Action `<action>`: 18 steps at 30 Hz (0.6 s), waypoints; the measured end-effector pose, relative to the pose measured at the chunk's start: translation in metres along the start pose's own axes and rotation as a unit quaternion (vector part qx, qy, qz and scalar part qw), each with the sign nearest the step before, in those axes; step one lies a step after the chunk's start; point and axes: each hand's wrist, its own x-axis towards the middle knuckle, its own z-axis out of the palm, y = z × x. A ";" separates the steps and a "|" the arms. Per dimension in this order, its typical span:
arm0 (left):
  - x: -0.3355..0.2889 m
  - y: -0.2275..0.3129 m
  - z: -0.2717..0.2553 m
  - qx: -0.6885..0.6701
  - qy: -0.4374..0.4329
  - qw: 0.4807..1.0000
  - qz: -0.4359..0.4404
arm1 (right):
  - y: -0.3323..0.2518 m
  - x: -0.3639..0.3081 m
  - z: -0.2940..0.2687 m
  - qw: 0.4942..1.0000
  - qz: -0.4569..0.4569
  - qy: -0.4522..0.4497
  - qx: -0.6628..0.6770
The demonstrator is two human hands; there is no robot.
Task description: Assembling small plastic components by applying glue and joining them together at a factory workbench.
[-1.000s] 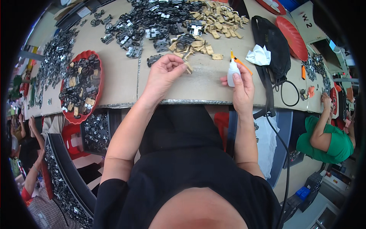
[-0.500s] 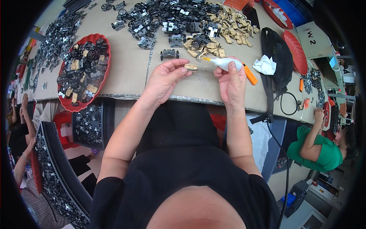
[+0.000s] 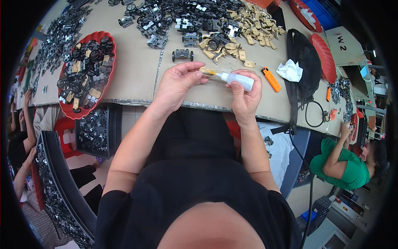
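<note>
My left hand (image 3: 179,85) pinches a small tan plastic part (image 3: 206,71) between thumb and fingertips, just above the table edge. My right hand (image 3: 247,97) is wrapped around a white squeeze bottle (image 3: 240,80) with a yellow-orange tip. The bottle lies nearly level, its tip pointing left at the tan part and overlapping it; whether they touch I cannot tell. Beyond my left hand a small grey wheeled chassis (image 3: 182,54) stands by itself. A loose tan part (image 3: 249,64) lies just past my right hand.
Heaps of dark wheeled chassis (image 3: 195,23) and tan parts (image 3: 259,27) cover the far table. A red scalloped tray (image 3: 112,70) of assemblies sits left. At right lie an orange cutter (image 3: 271,79), crumpled white tissue (image 3: 289,71) and a black bag (image 3: 304,54). A person in green (image 3: 344,164) works farther right.
My right hand has brought the bottle left and slightly down, so its tip now meets the tan part in view. My left hand keeps its pinch, almost unmoved.
</note>
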 end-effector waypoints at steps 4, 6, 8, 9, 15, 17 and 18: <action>0.000 0.000 0.002 0.003 0.002 1.000 0.003 | 0.006 -0.001 -0.003 0.999 -0.021 0.009 -0.033; -0.001 0.000 0.001 0.005 0.001 1.000 0.006 | 0.005 -0.001 -0.002 0.999 -0.017 0.011 -0.030; -0.001 -0.001 0.001 0.007 0.002 1.000 0.009 | 0.004 -0.001 -0.002 0.999 -0.013 0.011 -0.031; -0.001 -0.001 0.001 0.007 0.001 1.000 0.008 | 0.004 -0.001 -0.002 0.999 -0.011 0.011 -0.035; -0.001 -0.001 0.001 0.009 -0.004 1.000 0.009 | 0.004 0.000 -0.002 0.999 -0.013 0.010 -0.044; -0.001 -0.001 0.002 0.008 -0.002 1.000 0.011 | 0.005 -0.001 -0.002 0.999 -0.013 0.009 -0.047; -0.001 -0.001 0.002 0.009 -0.002 1.000 0.009 | 0.004 -0.001 -0.002 0.999 -0.013 0.007 -0.050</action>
